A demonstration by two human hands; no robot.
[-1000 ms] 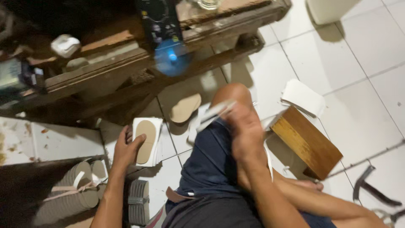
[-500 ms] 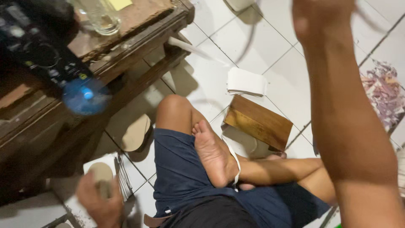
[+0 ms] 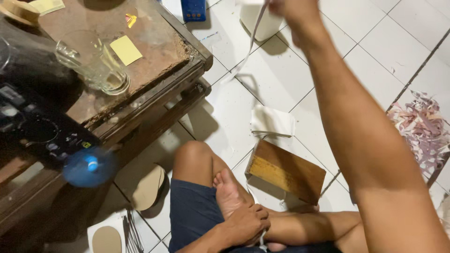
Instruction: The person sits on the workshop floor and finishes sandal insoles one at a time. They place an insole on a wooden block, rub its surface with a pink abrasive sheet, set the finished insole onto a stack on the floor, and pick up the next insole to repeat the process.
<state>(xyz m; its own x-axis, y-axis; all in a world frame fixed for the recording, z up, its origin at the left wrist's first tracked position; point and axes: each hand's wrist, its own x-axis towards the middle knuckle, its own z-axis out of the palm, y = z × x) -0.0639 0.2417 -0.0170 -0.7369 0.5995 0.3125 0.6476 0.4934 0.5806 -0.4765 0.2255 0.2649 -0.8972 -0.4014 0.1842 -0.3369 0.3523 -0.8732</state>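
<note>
The right hand (image 3: 291, 10), raised to the top edge of the frame, has its fingers clamped on a thin white strap (image 3: 248, 49) that hangs down toward the white tiled floor (image 3: 412, 42). At the bottom centre, the left hand (image 3: 246, 224) rests on the foot (image 3: 228, 194) with its fingers closed around the strap's lower end. This looks like the pulling-taut step, with a wooden block (image 3: 286, 171) just beside the knee; the next move likely calls for steady tension at both ends.
</note>
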